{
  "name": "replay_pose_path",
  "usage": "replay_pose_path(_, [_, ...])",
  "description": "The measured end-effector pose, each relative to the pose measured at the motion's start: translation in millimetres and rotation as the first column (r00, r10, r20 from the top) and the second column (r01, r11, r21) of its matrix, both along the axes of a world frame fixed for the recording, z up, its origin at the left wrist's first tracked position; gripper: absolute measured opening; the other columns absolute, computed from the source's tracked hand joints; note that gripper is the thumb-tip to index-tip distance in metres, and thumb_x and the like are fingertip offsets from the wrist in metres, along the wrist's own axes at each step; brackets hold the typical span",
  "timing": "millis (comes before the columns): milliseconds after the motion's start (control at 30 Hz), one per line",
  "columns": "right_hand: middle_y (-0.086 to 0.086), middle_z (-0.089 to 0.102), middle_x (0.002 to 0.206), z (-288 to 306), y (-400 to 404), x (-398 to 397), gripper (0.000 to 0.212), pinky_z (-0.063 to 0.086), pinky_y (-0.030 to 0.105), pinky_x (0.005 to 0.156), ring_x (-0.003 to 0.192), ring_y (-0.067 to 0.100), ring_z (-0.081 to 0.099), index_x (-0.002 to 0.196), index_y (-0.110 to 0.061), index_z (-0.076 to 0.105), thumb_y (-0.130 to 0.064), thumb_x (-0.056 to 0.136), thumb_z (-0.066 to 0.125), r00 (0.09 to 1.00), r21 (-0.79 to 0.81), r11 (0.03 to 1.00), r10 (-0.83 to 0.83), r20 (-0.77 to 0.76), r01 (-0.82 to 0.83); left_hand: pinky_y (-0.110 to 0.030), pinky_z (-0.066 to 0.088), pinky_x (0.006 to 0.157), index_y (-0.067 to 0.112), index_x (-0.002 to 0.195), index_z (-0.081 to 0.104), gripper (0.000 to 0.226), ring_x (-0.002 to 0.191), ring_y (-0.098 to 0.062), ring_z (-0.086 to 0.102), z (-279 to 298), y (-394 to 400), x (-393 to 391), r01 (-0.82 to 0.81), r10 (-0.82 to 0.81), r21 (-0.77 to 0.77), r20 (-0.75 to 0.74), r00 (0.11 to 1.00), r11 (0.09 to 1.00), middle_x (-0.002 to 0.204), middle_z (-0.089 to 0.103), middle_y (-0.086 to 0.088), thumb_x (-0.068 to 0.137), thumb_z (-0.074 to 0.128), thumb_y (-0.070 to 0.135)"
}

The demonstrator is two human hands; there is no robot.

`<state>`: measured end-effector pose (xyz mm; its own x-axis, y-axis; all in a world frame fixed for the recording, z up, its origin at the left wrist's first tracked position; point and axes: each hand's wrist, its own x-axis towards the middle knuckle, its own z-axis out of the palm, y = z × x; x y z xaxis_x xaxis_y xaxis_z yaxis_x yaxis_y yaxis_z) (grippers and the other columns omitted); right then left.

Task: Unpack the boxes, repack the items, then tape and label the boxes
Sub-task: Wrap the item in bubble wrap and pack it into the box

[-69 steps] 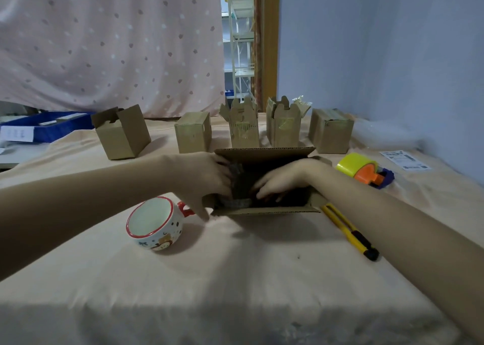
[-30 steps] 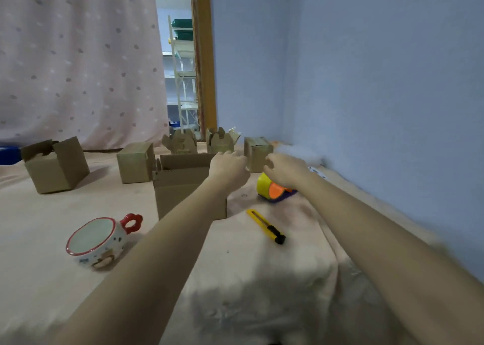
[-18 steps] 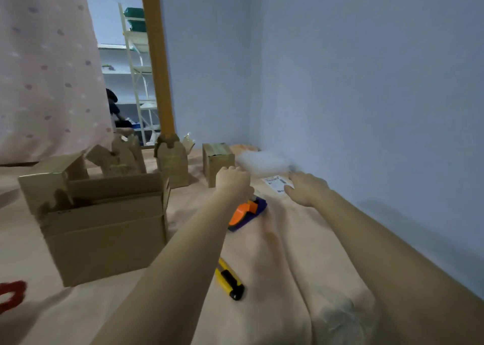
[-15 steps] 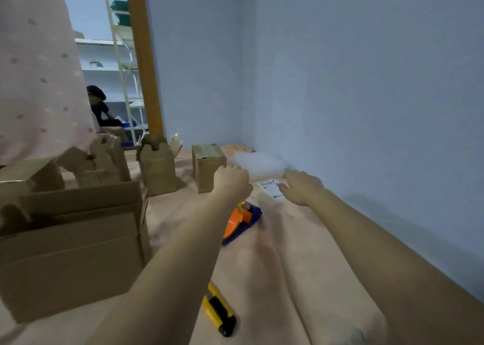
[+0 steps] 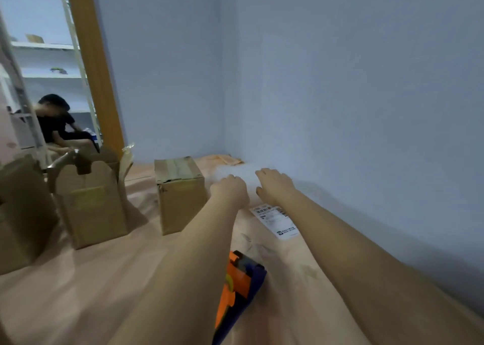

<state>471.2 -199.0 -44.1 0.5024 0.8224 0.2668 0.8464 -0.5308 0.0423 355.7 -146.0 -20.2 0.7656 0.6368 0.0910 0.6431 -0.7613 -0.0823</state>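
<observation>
Walls (image 5: 340, 83) of pale blue meet in a corner behind the work surface, and to the left of that corner a wooden door post (image 5: 94, 64) frames a back room with white shelving (image 5: 52, 56), where a person in a dark top (image 5: 53, 121) sits low. Peach cloth covers the table (image 5: 78, 292), which runs up to the corner. Landmark for the rest is the taped box (image 5: 179, 193), closed and upright on the cloth near the far edge. Left of the taped box stands an open box (image 5: 90, 198) with its flaps raised, and left again the side of another carton (image 5: 21, 214) fills the frame edge. Right of the taped box, toward the corner, lies a blurred white mass of wrapping (image 5: 235, 173). Nearer the camera from it, a printed label (image 5: 277, 220) lies flat on the cloth. Nearer still, well in front of the taped box, an orange and blue tape dispenser (image 5: 241, 282) rests partly under the left forearm.

Both arms reach toward the wrapping. The left hand (image 5: 230, 190) is just right of the taped box with its fingers curled under at the wrapping's edge; whether they grip it cannot be told. The right hand (image 5: 275, 185) lies flatter, fingers loosely spread and bent down onto the wrapping, touching it.
</observation>
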Motion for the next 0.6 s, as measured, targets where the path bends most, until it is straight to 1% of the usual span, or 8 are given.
replay_pose_path(133, [0.008,0.04,0.145,-7.1,20.5,17.8,0.045,0.034,0.039,0.103,0.132,0.026,0.037,0.141,-0.013,0.037,-0.024,0.097,0.042,0.996,-0.055,0.998,0.016,-0.088,-0.021,-0.032,0.037,0.083,0.004,0.138,0.034,0.041,0.124,-0.027,0.044,-0.8,17.8,10.1,-0.009,0.009,-0.065,0.011,1.0,0.998,0.141,0.036,-0.009,0.098,0.033,0.012])
replay_pose_path(200, [0.006,0.035,0.151,-12.2,21.7,20.7,0.049,0.031,0.038,0.108,0.136,0.025,0.035,0.146,-0.017,0.034,-0.024,0.098,0.041,0.989,-0.041,0.998,0.039,-0.143,-0.045,-0.033,0.038,0.085,0.004,0.138,0.034,0.041,0.125,-0.028,0.043,-3.6,21.5,12.3,-0.008,0.009,-0.086,0.008,1.0,0.996,0.142,0.035,-0.011,0.099,0.032,0.012])
replay_pose_path(267, [0.004,0.032,0.154,-18.0,18.0,20.6,0.05,0.028,0.036,0.109,0.138,0.024,0.032,0.148,-0.02,0.032,-0.024,0.099,0.04,0.979,0.04,0.998,0.064,-0.192,-0.057,-0.034,0.036,0.086,0.005,0.139,0.033,0.041,0.127,-0.028,0.042,-6.5,22.0,13.0,-0.014,0.014,-0.097,0.002,1.0,0.995,0.143,0.034,-0.011,0.099,0.031,0.013])
replay_pose_path(367, [0.001,0.038,0.151,-22.9,11.1,22.2,0.043,0.03,0.035,0.109,0.137,0.022,0.036,0.143,-0.022,0.041,-0.024,0.101,0.038,0.952,0.184,0.982,0.095,-0.292,-0.041,-0.035,0.035,0.089,0.005,0.139,0.033,0.041,0.128,-0.029,0.04,-8.8,21.7,15.3,-0.018,0.019,-0.118,0.009,1.0,0.993,0.144,0.033,-0.012,0.098,0.03,0.013])
replay_pose_path(467, [-0.001,0.048,0.144,-21.1,8.8,23.2,0.038,0.036,0.036,0.105,0.131,0.021,0.044,0.137,-0.025,0.051,-0.024,0.102,0.035,0.953,0.243,0.969,0.109,-0.282,-0.039,-0.037,0.038,0.095,0.006,0.139,0.032,0.042,0.128,-0.03,0.04,-5.7,18.6,14.5,-0.027,0.036,-0.182,0.043,0.998,0.983,0.144,0.03,-0.014,0.098,0.03,0.012])
replay_pose_path(533, [-0.001,0.053,0.139,-17.6,7.2,20.5,0.037,0.039,0.035,0.101,0.127,0.021,0.048,0.133,-0.023,0.055,-0.022,0.103,0.035,0.946,0.325,0.945,0.13,-0.297,-0.028,-0.038,0.036,0.101,0.005,0.143,0.029,0.045,0.131,-0.029,0.038,-1.1,20.3,17.1,-0.023,0.063,-0.278,0.136,0.989,0.96,0.148,0.031,-0.015,0.099,0.03,0.012])
replay_pose_path(567, [0.0,0.057,0.135,-15.8,6.4,18.6,0.036,0.041,0.036,0.099,0.124,0.023,0.05,0.131,-0.021,0.057,-0.021,0.103,0.035,0.939,0.382,0.924,0.149,-0.311,-0.02,-0.038,0.035,0.103,0.003,0.144,0.03,0.045,0.131,-0.03,0.039,1.5,22.9,19.3,0.006,0.086,-0.352,0.245,0.966,0.936,0.147,0.035,-0.017,0.1,0.031,0.011])
replay_pose_path(600, [0.003,0.06,0.129,-13.9,5.5,16.4,0.035,0.042,0.037,0.097,0.119,0.025,0.053,0.128,-0.018,0.059,-0.019,0.102,0.036,0.931,0.438,0.899,0.17,-0.322,-0.013,-0.038,0.036,0.103,0.0,0.142,0.034,0.043,0.129,-0.032,0.042,4.6,25.0,21.8,0.054,0.129,-0.437,0.378,0.917,0.898,0.143,0.041,-0.017,0.1,0.032,0.011])
